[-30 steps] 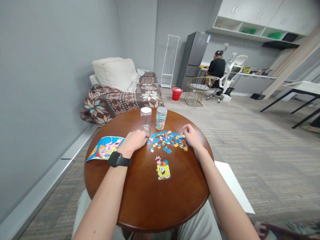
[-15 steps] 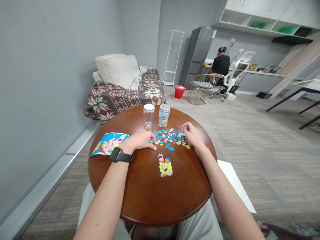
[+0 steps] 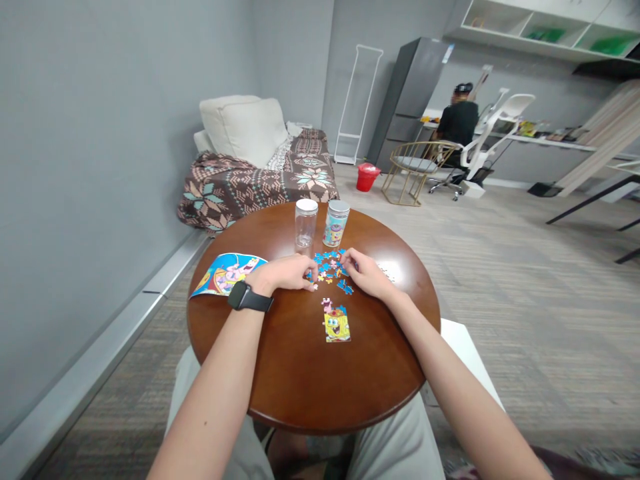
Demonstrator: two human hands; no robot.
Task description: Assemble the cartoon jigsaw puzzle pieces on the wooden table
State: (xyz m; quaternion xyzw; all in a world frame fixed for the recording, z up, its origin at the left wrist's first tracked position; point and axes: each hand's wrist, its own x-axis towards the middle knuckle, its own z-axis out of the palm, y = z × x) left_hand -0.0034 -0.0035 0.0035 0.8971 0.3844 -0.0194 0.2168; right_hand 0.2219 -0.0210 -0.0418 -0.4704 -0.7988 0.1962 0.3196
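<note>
Loose jigsaw puzzle pieces [image 3: 327,257], mostly blue with some yellow and pink, lie in a pile between my hands. My left hand [image 3: 295,272], with a black watch on its wrist, rests at the pile's left edge, fingers curled in around small pieces; its grip is partly hidden. My right hand [image 3: 361,270] is over the pile's right side, thumb and fingers drawn together, and whatever they hold is too small to make out. Nearer me lies a joined yellow cartoon section [image 3: 337,325] of the puzzle. A couple of joined blue pieces [image 3: 345,287] lie just above it.
On the round brown table [image 3: 320,393], a clear jar [image 3: 306,227] and a printed jar [image 3: 335,227] stand behind the pile. A picture sheet [image 3: 227,272] lies at left. Beyond are a covered sofa [image 3: 265,180], a red bin [image 3: 367,178] and a seated person [image 3: 459,120].
My right hand has moved left across the pile, and the loose pieces now lie closer together toward my left hand. My left hand stays at the pile's left edge. The view has shifted slightly.
</note>
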